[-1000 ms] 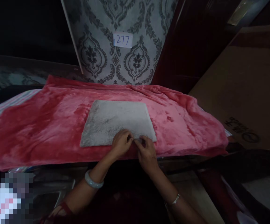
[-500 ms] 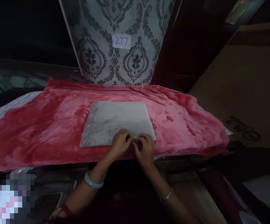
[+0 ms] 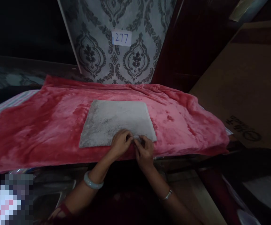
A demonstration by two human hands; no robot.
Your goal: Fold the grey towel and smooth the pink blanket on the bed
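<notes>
A flat, rectangular grey plush cloth (image 3: 118, 114), like a cushion cover, lies on a red plush blanket (image 3: 62, 115). Both hands meet over its front edge, right of the middle. My left hand (image 3: 121, 143) is closed, thumb and index finger pinching at that edge. Right beside it, my right hand (image 3: 145, 152) pinches the same edge, its fingertips almost touching the left ones. Whatever small part sits between the fingertips is too dark and small to make out. Most of the cloth stretches out flat beyond the hands.
A large cardboard box (image 3: 250, 90) stands at the right, next to the blanket. Behind is a patterned wall (image 3: 114, 67) bearing a paper label (image 3: 121, 38) marked 277. A dark screen (image 3: 27, 31) fills the upper left. Striped fabric (image 3: 13, 101) shows under the blanket's left side.
My right hand's fingers have shifted slightly, the thumb and index finger drawing closer together at the edge. My left hand keeps its pinch. The camera view has moved a little.
</notes>
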